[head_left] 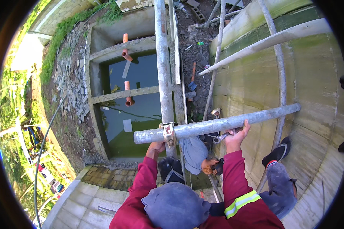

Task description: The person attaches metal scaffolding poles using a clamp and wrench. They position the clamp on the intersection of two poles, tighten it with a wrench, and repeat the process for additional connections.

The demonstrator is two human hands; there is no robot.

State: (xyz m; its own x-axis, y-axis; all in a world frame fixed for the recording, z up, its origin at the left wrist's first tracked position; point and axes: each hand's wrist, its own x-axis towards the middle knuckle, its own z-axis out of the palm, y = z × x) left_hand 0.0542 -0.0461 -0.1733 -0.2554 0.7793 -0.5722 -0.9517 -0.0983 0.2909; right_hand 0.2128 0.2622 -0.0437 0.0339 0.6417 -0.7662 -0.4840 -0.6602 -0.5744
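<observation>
Head view: the grey pipe (202, 128) lies level across the frame, under the right fingers and just above the left ones, fixed near its left end by a clamp (168, 133) to an upright post (161, 68). Likely hazards: if the clamp is loose, the pipe could slide or tip out of the grip; a wrench (219, 138) pinched beneath the right fingers could slip free; either would fall toward the person below (194, 152) or the water tank (114, 47) far beneath. Right hand (235, 138): arm raised, fingers curled over the pipe, gripping it. Left hand (156, 147): raised beside the clamp; finger state cannot be determined.
</observation>
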